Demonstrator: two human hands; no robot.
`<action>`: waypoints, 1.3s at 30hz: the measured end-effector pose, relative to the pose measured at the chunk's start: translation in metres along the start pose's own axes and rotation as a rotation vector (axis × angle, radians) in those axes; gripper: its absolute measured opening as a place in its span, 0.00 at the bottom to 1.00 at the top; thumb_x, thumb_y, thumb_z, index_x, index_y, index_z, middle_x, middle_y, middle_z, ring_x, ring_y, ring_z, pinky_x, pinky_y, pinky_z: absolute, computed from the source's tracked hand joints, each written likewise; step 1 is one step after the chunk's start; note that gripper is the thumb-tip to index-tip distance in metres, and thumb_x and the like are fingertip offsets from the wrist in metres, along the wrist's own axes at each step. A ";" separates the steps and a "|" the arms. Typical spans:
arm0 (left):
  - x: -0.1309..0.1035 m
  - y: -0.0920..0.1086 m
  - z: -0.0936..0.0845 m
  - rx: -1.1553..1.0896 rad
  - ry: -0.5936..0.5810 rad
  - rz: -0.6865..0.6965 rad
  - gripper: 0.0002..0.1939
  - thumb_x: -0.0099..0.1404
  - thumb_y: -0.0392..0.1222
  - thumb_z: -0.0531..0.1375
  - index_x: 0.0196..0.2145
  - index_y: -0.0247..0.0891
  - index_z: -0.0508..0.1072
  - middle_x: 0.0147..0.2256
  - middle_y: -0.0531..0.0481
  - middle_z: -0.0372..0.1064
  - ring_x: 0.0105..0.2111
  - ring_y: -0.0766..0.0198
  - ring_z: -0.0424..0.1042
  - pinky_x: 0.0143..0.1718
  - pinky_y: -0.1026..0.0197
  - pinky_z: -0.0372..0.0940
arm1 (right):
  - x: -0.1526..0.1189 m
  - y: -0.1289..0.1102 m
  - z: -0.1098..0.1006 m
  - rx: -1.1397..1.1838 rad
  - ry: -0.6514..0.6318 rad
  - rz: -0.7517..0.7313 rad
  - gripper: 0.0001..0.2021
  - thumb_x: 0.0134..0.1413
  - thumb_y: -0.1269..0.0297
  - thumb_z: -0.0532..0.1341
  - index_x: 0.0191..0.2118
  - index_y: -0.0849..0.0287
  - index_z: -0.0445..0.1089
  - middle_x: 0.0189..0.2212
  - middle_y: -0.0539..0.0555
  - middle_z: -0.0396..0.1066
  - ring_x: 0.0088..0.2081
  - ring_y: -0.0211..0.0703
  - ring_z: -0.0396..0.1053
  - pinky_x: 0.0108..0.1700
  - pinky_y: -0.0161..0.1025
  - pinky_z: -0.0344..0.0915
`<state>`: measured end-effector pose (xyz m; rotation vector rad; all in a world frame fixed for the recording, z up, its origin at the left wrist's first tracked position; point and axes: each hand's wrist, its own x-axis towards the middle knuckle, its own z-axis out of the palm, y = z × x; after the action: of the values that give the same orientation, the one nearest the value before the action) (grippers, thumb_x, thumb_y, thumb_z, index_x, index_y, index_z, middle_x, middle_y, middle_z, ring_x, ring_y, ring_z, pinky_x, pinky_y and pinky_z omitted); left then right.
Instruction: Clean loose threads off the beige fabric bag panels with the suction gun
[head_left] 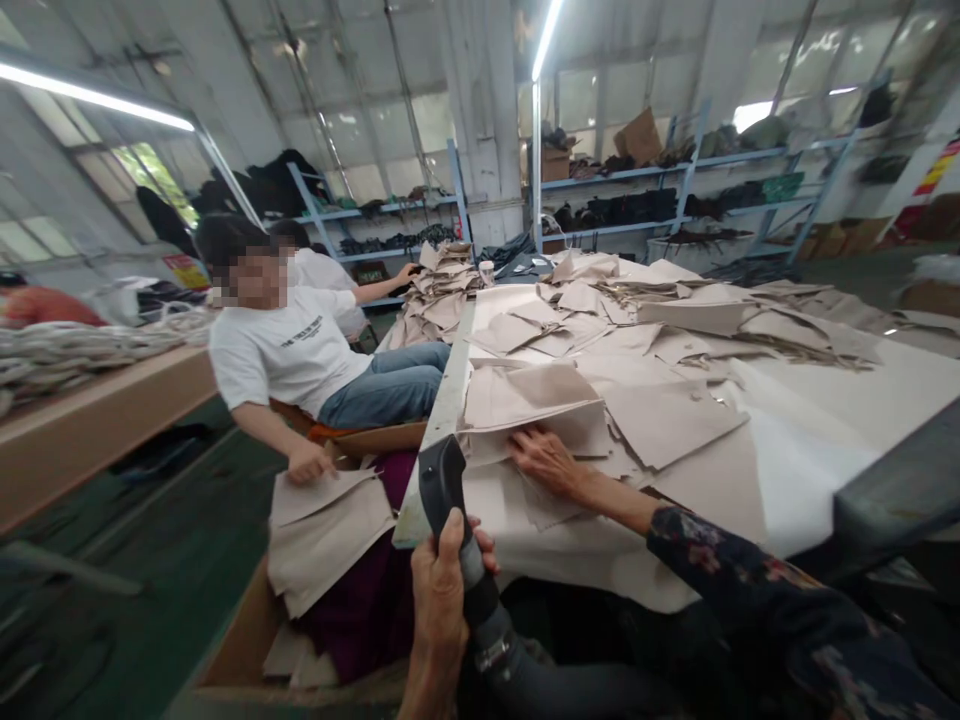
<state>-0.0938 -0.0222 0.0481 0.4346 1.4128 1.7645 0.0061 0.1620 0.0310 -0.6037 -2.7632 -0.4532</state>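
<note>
Fabric panels (536, 395), pale brown and flat, lie in a small stack near the middle of the frame, on the white surface (799, 440). The top one bulges up a bit, and its low edge lifts away from what is under it. The right hand (547, 462) is at that low edge, with its fingers a little bent and partly tucked under. I cannot tell if it pinches any cloth.

The left hand (441, 590), at the bottom middle, is closed tight around a black hose nozzle (442, 485). The nozzle's wide end points up, next to the surface's corner and near the stack.

Lots more panels lie in big messy piles (694, 312) from the middle to the upper right. They are not in neat rows, so a lot looks left to sort out. I cannot tell which ones are done.

At the left, a co-worker in a white shirt (289, 345) sits with a hand (309, 463) on other panels (330, 535). Those are over a cardboard box (236, 640), on purple cloth (356, 610). So some panels are already off the surface.
</note>
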 end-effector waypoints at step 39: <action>0.025 -0.027 0.026 0.036 -0.113 -0.061 0.22 0.57 0.59 0.61 0.32 0.33 0.70 0.21 0.51 0.69 0.16 0.67 0.67 0.16 0.67 0.60 | 0.028 0.024 -0.027 0.246 -0.075 0.568 0.19 0.65 0.61 0.48 0.32 0.61 0.73 0.29 0.61 0.76 0.31 0.46 0.73 0.31 0.36 0.53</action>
<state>-0.0810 0.0145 0.0258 0.4978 1.3662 1.6420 -0.0024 0.1827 0.0710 -1.2954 -2.4931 0.0367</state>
